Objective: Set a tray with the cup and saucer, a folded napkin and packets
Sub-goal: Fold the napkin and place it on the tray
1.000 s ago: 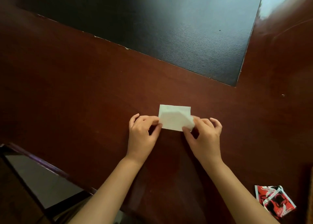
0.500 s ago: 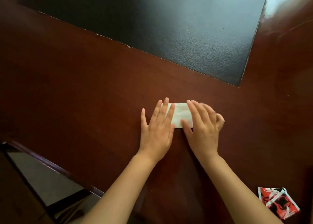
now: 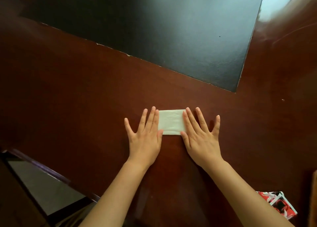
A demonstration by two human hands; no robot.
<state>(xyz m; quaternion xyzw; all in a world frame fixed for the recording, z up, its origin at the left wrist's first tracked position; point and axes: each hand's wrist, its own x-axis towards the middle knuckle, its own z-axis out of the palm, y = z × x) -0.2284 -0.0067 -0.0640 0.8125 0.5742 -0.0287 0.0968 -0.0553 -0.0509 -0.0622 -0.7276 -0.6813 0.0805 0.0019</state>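
Observation:
A white folded napkin lies flat on the dark red-brown table as a narrow rectangle. My left hand rests palm down over its left end, fingers spread. Over the right end my right hand lies flat in the same way. Both hands press on the napkin and grip nothing. Red, black and white packets lie at the bottom right near the table edge. No cup, saucer or tray is in view.
A large black inset panel covers the far part of the table. The table's near edge runs diagonally at the lower left, with floor below it. A brown edge of something shows at the far right.
The napkin went from a partly folded piece pinched in my fingertips to a flat strip. My hands then slid apart to its two ends, fingers spread.

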